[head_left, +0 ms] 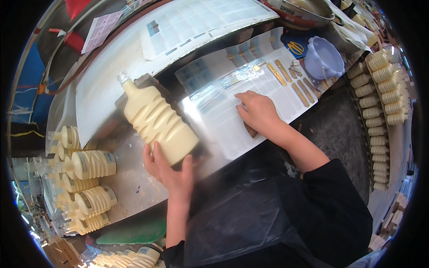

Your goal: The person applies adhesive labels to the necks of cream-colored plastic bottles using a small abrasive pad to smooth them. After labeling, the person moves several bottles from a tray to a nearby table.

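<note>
A cream-coloured ribbed bottle (156, 118) with a clear, narrow neck lies tilted on a dark rest on the metal worktop, its neck toward the far left. My left hand (172, 172) grips its near end, fingers along one side and thumb at the base. Over a white label sheet (214, 129) on the right, my right hand (259, 111) is partly closed, index finger and thumb bent close together; whatever they hold is too small to make out. Below that palm, a brown piece (250, 130) partly shows. Gold strips (277, 74) lie on the sheet's far right part.
Several cream bottles (91, 164) lie stacked at the left, and more (386, 85) line the right side. A lilac bucket (324, 58) and yellow-handled scissors (295, 48) sit at the far right, near a metal basin (304, 11). A white board (111, 76) spans the back.
</note>
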Demonstrator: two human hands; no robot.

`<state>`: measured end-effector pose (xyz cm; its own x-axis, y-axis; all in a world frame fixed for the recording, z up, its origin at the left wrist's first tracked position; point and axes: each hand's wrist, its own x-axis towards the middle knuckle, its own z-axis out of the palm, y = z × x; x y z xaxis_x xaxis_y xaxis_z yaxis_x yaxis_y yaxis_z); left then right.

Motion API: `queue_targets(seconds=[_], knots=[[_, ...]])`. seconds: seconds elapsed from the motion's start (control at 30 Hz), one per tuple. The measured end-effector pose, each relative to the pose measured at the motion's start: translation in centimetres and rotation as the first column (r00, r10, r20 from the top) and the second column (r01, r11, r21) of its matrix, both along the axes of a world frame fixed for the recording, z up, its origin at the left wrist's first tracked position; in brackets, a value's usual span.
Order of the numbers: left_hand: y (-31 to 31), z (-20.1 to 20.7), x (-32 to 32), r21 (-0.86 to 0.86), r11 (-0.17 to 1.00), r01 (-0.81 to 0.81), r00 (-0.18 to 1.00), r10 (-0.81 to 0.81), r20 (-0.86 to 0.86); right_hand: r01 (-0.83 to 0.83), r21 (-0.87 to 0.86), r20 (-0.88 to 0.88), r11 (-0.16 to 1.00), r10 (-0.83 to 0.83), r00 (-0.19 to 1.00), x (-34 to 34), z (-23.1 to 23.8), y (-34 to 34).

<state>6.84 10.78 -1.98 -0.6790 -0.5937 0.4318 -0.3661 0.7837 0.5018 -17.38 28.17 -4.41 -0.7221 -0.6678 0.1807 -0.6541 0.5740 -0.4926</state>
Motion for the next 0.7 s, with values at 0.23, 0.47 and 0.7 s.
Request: queue_targets(seconds=[0.23, 0.47, 0.7], knots=[[0.1, -0.4, 0.3, 0.021, 1.000, 0.001, 1.000, -0.001, 0.018, 0.218, 0.036, -0.102, 0.975, -0.214, 0.972, -4.0, 0.0, 3.8], [0.0, -0.7, 0.0, -0.010, 1.000, 0.027, 0.999, -0.028, -0.016, 0.184, 0.035, -0.165, 0.982, -0.176, 0.970, -8.4, -0.3, 3.1], [-0.1, -0.7, 0.1, -0.014, 0.999, 0.034, 0.999, -0.034, -0.002, 0.032, 0.307, -0.105, 0.951, 0.001, 0.994, -9.8, -1.3, 0.7]])
